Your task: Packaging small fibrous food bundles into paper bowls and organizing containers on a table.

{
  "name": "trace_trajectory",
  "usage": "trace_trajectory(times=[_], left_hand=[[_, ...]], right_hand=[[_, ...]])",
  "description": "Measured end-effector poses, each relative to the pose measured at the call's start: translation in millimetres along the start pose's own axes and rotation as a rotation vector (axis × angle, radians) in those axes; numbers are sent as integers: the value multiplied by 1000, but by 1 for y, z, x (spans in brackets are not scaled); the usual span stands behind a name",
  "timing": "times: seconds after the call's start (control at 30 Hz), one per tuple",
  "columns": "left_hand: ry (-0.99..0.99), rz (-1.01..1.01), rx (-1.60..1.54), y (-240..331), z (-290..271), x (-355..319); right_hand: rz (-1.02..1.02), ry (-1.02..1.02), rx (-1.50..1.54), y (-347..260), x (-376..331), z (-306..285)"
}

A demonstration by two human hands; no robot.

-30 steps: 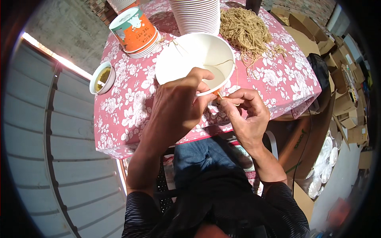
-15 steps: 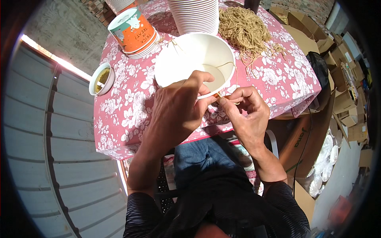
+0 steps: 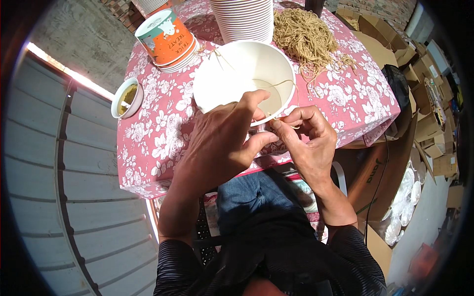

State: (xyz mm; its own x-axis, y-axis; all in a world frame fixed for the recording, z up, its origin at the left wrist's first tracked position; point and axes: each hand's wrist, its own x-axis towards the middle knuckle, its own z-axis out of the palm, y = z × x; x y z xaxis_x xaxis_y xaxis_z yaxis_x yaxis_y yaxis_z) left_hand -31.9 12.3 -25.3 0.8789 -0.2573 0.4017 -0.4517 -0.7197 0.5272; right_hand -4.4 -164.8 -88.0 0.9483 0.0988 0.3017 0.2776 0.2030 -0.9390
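Here, left hand gripped near rim of white paper bowl, thumb inside, bowl tilted over flowered tablecloth. Right hand pinched thin tan string at bowl's rim (string ran across bowl's inside). String heap lay beyond, beside stacked bowls.

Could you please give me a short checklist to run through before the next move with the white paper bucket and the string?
1. Left hand grips the white paper bucket at its near rim: ok.
2. Right hand pinches the string at the rim: ok.
3. String runs slack across the bucket's inside: ok.
4. String passed through a hole in the rim: cannot tell, fingers cover it.
5. Pile of cut strings lies on the floral tablecloth, apart from the bucket: ok.
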Motion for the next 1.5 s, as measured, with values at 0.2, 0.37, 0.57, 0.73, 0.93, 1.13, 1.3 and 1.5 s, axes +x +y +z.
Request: trace_trajectory(times=[0.2,0.37,0.57,0.73,0.93,1.13,1.3,1.5], left_hand=[[-128,-14,-28,-6,-9,5],[-150,99,-31,-15,-9,9],[-188,129,-49,-16,-9,23],[-153,85,-144,-12,-5,29],[-161,68,-117,-13,-6,32],[-131,79,43,-9,-8,30],[63,-234,-428,-13,-24,25],[40,283,-708,-3,-5,30]], right_hand=[[-32,-23,-136,-4,1,-7],[-86,-54,-190,-4,1,-11],[-108,-61,-230,-3,1,-15],[-105,-64,-247,-8,2,-17],[-133,-96,-257,-7,6,-18],[-192,-138,-314,-12,13,-21],[-415,-267,-639,-16,35,-41],[-580,-327,-685,-18,38,-29]])
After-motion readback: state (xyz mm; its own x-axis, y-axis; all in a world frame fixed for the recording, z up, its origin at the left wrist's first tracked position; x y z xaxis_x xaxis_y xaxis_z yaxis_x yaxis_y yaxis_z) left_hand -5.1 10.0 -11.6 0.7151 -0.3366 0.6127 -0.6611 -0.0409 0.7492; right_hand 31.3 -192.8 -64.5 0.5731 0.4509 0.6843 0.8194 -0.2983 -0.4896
